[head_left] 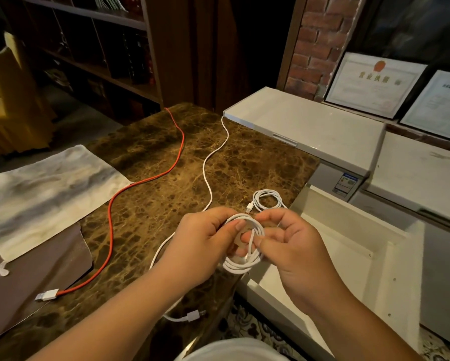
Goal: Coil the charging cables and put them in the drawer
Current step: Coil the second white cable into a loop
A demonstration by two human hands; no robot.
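A white charging cable wound into a coil (240, 265) hangs between both hands above the table's right edge. My left hand (203, 241) grips the top of the coil with thumb and fingers. My right hand (294, 243) pinches a strand across the coil's middle. A second white coil (266, 201) lies on the brown marble table (151, 162) just beyond my hands. A long white cable (213, 152) and a red cable (130, 188) stretch uncoiled over the table. The white drawer (348, 246) stands pulled out to the right, with nothing showing inside.
A pale cloth (41, 194) covers the table's left side over a brown mat. White chest freezers (309, 126) stand at the right rear, framed certificates (375, 84) behind them. Dark bookshelves (88, 48) fill the back left. A patterned floor shows below the drawer.
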